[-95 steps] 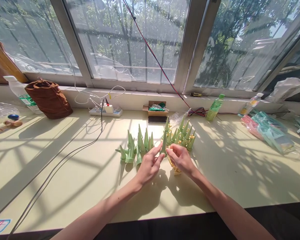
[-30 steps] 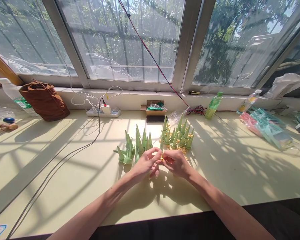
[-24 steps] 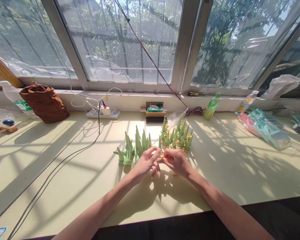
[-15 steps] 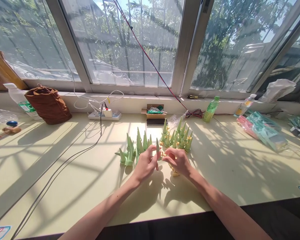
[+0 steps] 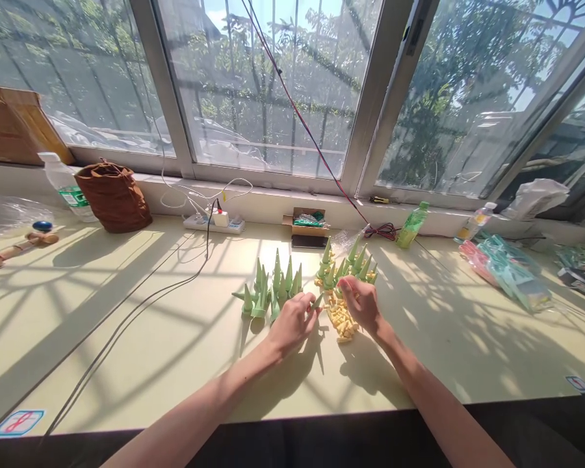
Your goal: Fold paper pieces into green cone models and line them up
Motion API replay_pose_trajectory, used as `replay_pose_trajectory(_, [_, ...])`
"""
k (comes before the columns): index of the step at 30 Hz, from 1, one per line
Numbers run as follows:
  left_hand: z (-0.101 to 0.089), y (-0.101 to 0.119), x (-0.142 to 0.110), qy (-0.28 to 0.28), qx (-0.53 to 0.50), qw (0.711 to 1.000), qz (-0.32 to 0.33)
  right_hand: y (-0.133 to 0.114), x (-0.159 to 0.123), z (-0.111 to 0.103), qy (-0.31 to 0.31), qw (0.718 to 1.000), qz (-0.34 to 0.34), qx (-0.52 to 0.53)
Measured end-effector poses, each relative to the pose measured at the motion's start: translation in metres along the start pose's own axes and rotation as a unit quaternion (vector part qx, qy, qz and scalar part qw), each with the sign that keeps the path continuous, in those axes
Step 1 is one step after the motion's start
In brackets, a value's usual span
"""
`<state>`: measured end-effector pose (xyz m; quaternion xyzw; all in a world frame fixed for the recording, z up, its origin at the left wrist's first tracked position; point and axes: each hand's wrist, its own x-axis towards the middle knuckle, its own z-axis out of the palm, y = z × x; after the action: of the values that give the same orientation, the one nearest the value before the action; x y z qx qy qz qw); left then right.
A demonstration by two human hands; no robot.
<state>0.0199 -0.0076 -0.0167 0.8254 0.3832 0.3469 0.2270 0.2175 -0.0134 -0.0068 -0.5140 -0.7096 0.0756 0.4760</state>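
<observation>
My left hand (image 5: 295, 323) is closed round a small green cone (image 5: 318, 301), whose tip leans up to the right. To its left stand several plain green cones (image 5: 259, 300), one lying on its side. My right hand (image 5: 362, 303) is raised over a pile of small yellow pieces (image 5: 342, 323), thumb and fingers pinched together. What those fingers hold, if anything, is too small to make out. Just behind the right hand is a second group of green cones (image 5: 355, 259) with yellow pieces at their bases, partly covered by the hand.
At the back stand an open cardboard box (image 5: 309, 224), a power strip (image 5: 195, 223) with cables, a brown bag (image 5: 114, 198) and a green bottle (image 5: 412, 225). Plastic packets (image 5: 509, 270) lie at the right. A black cable (image 5: 170, 286) crosses the table on the left.
My right hand has moved away from the cone in my left hand, up and to the right, uncovering the yellow pile. The held cone now tilts right. The camera view has shifted slightly.
</observation>
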Motion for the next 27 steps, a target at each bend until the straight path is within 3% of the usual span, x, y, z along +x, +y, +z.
replay_pose_trajectory(7, [0.0,0.001,0.001,0.013,-0.081,0.996,-0.042,-0.003,0.007,-0.014,-0.11,0.986,0.018,-0.122])
replay_pose_trajectory(11, [0.001,0.0,0.0,0.019,-0.068,0.997,-0.031,0.002,0.007,-0.018,-0.179,0.969,0.022,-0.168])
replay_pose_trajectory(18, [0.0,0.0,0.001,0.024,-0.022,0.999,0.002,0.005,0.008,-0.003,-0.224,0.947,-0.018,-0.23])
replay_pose_trajectory(23, [0.002,-0.003,0.001,0.015,-0.034,0.999,-0.011,-0.004,0.011,0.007,-0.288,0.906,0.03,-0.309])
replay_pose_trajectory(27, [0.004,-0.003,0.0,0.019,-0.043,0.999,-0.005,-0.005,0.014,0.01,-0.311,0.892,0.037,-0.327])
